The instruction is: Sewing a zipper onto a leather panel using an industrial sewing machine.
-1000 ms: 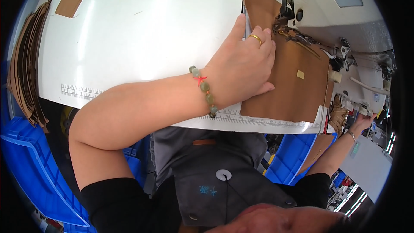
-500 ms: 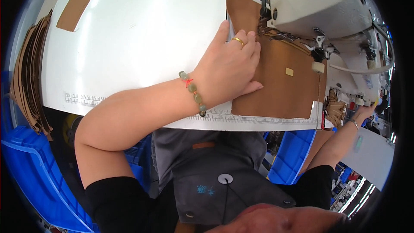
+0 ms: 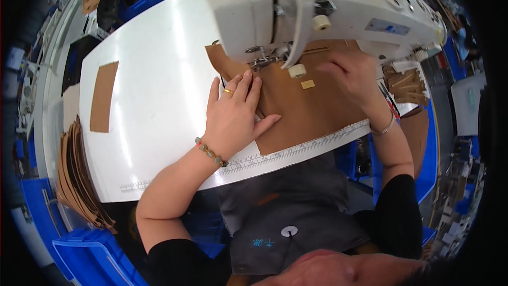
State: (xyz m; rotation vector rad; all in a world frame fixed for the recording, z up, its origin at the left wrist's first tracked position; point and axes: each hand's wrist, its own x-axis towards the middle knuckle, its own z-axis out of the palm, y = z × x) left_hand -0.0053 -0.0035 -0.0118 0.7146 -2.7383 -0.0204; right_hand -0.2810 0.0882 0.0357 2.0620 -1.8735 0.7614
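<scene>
A brown leather-like panel [image 3: 296, 119] lies flat on the white table under the needle area of a white sewing machine [image 3: 238, 21]. A small yellowish patch [image 3: 308, 84] sits on its surface. My left hand [image 3: 233, 108] rests flat on the panel's left part, fingers stretched toward the presser foot [image 3: 263, 63] and thumb apart. Over the panel's right part is my right hand [image 3: 357, 77], its fingers bent inward and their tips smeared by motion. Whether anything is between those fingers cannot be made out.
A printed ruler scale [image 3: 307, 147] runs along the table's near edge. Far left lies a brown strip [image 3: 103, 97], near a hanging stack of brown pieces [image 3: 76, 172]. Small brown pieces [image 3: 405, 85] lie at the right. A blue bin [image 3: 95, 254] stands lower left.
My right hand has come from the right side of the machine over the panel. My left hand stays flat on it. The whole view has shifted, showing more of the machine.
</scene>
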